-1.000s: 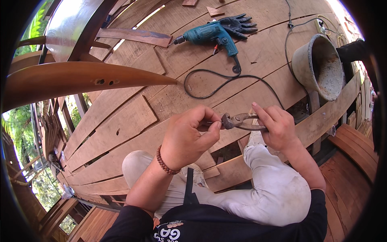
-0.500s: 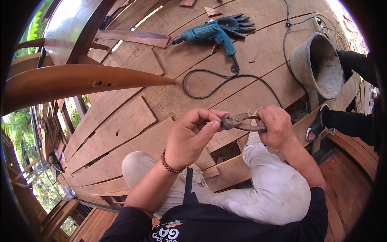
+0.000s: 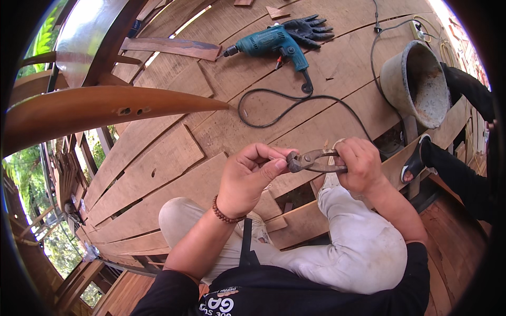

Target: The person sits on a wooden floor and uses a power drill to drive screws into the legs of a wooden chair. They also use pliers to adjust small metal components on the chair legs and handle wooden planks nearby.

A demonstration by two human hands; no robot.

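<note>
My right hand (image 3: 360, 166) is wrapped round the handles of rusty end-cutting pincers (image 3: 316, 161). Their jaws point left and meet the fingertips of my left hand (image 3: 247, 176). Between that thumb and forefinger I pinch a small thin metal piece, perhaps a nail or wire; most of it is hidden by the fingers and jaws. A beaded bracelet (image 3: 226, 211) circles my left wrist. Both hands are held above the plank floor, in front of my bent legs.
Beyond my hands lie a teal power drill (image 3: 274, 45) with a looped black cord (image 3: 274, 122) and a dark glove (image 3: 310, 31). At right, a grey bucket (image 3: 390, 79) lies tilted near another person's dark-clothed leg (image 3: 456, 163). A curved wooden beam (image 3: 79, 109) juts in from the left.
My hands and the pincers have barely shifted. The other person's leg at the right has moved slightly.
</note>
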